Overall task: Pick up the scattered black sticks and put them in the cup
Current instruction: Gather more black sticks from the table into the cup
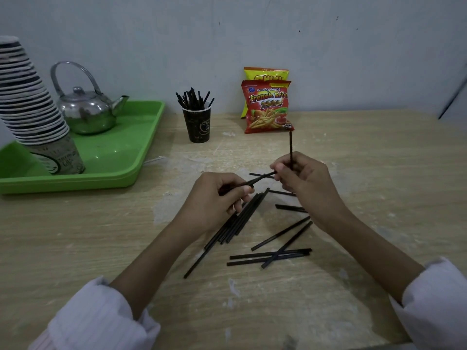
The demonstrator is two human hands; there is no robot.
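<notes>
Cup (197,127) near tabletop (88,236) far edge holds black sticks (193,99); left hand (214,200) pinches slanted stick (260,178), right hand (303,180) pinches upright stick (290,145).

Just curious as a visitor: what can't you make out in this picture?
Head view only.
Sticks under the left hand: hand covers their ends, count unclear.
Cup: its wall hides the contents' depth.
Paper cup stack: cut by left edge.
Rear snack bag: front bag covers it.

Sticks (288,207) partly hidden under right hand (305,183), perhaps three
</notes>
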